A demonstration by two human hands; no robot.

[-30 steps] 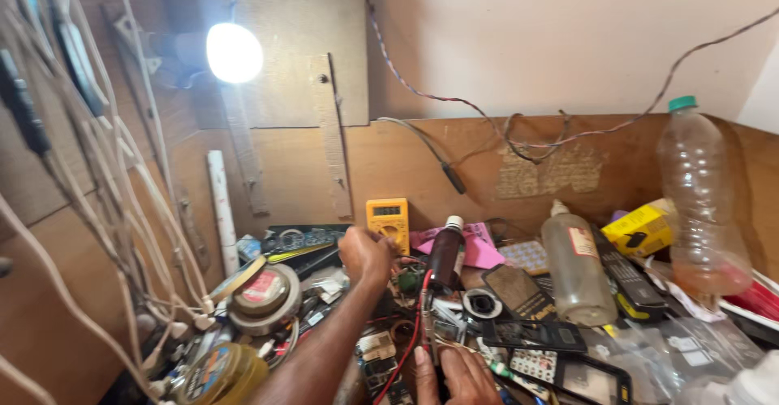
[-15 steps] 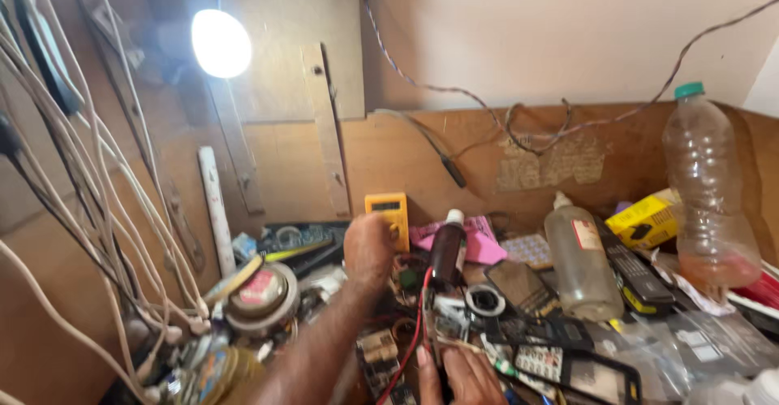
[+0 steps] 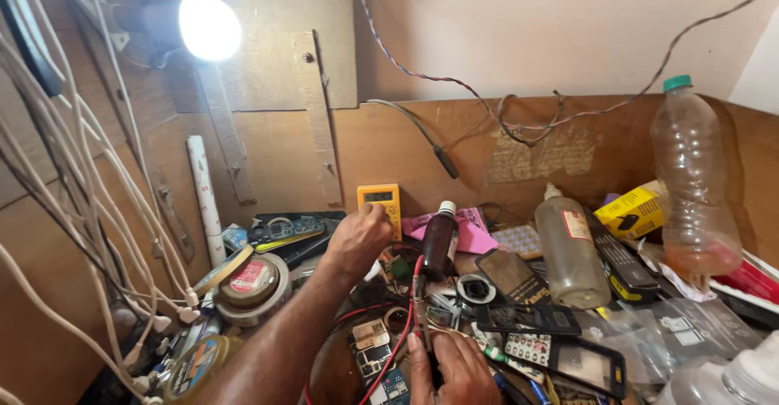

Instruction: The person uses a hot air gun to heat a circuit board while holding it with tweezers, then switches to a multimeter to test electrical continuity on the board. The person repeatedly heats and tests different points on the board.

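Note:
My left hand (image 3: 358, 239) reaches forward over the cluttered bench, with its fingers curled at the lower edge of a yellow multimeter (image 3: 380, 204) that leans against the back board. Whether it grips the meter I cannot tell. My right hand (image 3: 451, 366) is at the bottom middle, closed on a thin probe with red and black leads (image 3: 403, 336) running past it. The probe tip points toward a small circuit board (image 3: 372, 355). A dark brown bottle with a white cap (image 3: 439, 245) stands just right of my left hand.
Phone parts and keypads (image 3: 540, 342) litter the bench. A cloudy squeeze bottle (image 3: 570, 251), a tall plastic bottle with a green cap (image 3: 692, 179), a yellow box (image 3: 630, 210), tape rolls (image 3: 250, 285), hanging white cables (image 3: 97, 234) and a bright bulb (image 3: 208, 27) surround the work spot.
My left hand has moved slightly forward and up toward the yellow multimeter. My right hand stays low on the probe.

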